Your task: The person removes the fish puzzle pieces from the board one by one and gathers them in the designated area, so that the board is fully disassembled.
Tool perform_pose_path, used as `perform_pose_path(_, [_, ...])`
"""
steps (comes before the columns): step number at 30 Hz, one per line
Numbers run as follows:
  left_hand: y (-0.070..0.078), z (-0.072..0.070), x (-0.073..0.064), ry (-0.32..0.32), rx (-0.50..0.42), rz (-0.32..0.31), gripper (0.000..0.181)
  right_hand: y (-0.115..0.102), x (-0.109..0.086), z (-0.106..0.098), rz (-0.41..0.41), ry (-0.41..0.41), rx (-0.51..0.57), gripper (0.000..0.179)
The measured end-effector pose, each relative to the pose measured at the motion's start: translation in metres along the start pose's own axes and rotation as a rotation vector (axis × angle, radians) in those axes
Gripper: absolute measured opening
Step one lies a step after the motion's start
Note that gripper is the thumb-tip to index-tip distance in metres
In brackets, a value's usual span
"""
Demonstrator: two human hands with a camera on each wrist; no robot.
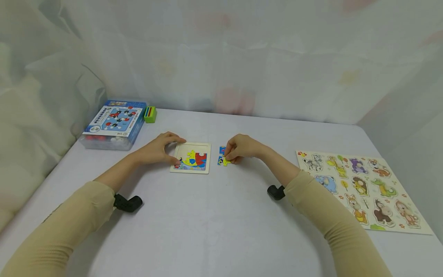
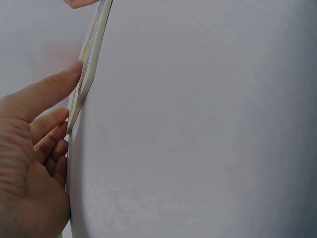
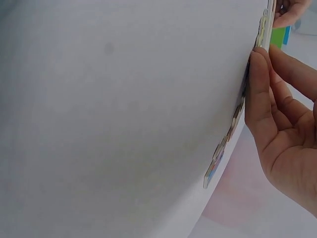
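A small square puzzle tray (image 1: pixel 187 146) lies on the table, with colourful jigsaw pieces (image 1: pixel 200 159) fitted in its lower part. My left hand (image 1: pixel 155 149) holds the tray's left side, thumb near the front corner and fingers at the far corner. In the left wrist view the thumb lies over the edge of the tray (image 2: pixel 88 82). To the right of the tray is a small group of loose blue and yellow jigsaw pieces (image 1: pixel 220 158). My right hand (image 1: pixel 243 147) pinches a yellow jigsaw piece (image 1: pixel 226 162) there, partly hidden by the fingers.
At the back left stands a plastic-cased molecule model kit (image 1: pixel 114 123), beside a small green box (image 1: pixel 150 115) with coloured strips. A large animal puzzle board (image 1: pixel 367 192) lies at the right. White cloth hangs behind the table.
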State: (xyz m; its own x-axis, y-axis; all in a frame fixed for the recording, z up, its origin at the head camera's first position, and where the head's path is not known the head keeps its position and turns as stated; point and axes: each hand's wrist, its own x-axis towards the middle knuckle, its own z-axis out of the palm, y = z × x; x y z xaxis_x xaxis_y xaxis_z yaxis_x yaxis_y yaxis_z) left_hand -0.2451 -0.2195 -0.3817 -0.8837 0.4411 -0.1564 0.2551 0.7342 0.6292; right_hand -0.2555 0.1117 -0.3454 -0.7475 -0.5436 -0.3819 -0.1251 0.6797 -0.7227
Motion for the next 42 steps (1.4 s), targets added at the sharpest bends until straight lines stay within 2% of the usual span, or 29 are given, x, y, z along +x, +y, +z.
perform_pose_path(9, [0.008,-0.001,-0.001,0.002,0.015,-0.001,0.075,-0.013,0.002,0.001,-0.04,0.029,-0.007,0.011])
perform_pose_path(15, [0.017,0.004,0.005,-0.012,0.021,0.029,0.075,-0.027,0.009,0.008,-0.051,0.028,-0.028,0.01])
perform_pose_path(21, [0.023,0.007,0.01,-0.018,0.027,0.074,0.076,-0.038,0.019,0.018,-0.103,0.004,-0.026,0.009])
perform_pose_path(28, [0.023,0.009,0.013,-0.036,0.026,0.085,0.075,-0.051,0.028,0.028,-0.144,-0.006,-0.046,0.01])
perform_pose_path(42, [0.017,0.011,0.013,-0.034,0.002,0.09,0.075,-0.065,0.046,0.042,-0.145,-0.052,-0.062,0.024])
